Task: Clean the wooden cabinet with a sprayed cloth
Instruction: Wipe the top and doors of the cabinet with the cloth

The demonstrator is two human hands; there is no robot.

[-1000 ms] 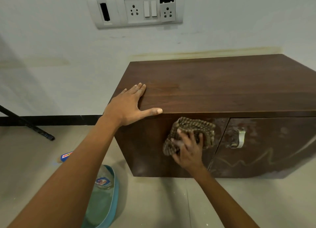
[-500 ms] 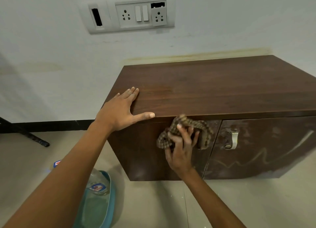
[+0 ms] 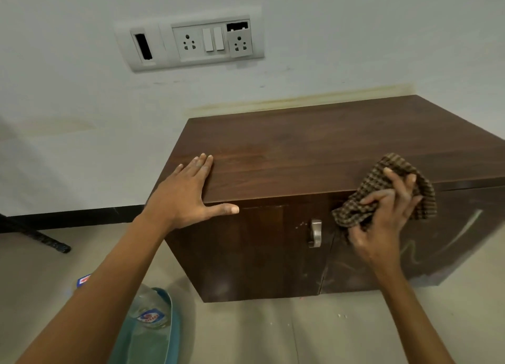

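A low dark wooden cabinet (image 3: 314, 150) stands on the floor against the white wall. My left hand (image 3: 188, 197) lies flat on its top at the front left corner, fingers spread, thumb along the front edge. My right hand (image 3: 382, 221) grips a brown checked cloth (image 3: 382, 183) and presses it against the upper part of the right door, at the top front edge. The left door shows a metal handle (image 3: 315, 232). The right door (image 3: 451, 240) carries dusty smears and streaks.
A clear bottle with a blue and red label (image 3: 149, 313) lies in a blue tray (image 3: 169, 336) on the floor at the lower left. A black bar (image 3: 41, 239) slants along the floor at far left. A switch and socket panel (image 3: 196, 42) is on the wall above.
My right hand has carried the cloth rightward, from the left door past the handle to the top of the right door. The left hand stays on the cabinet top. The view shifted.
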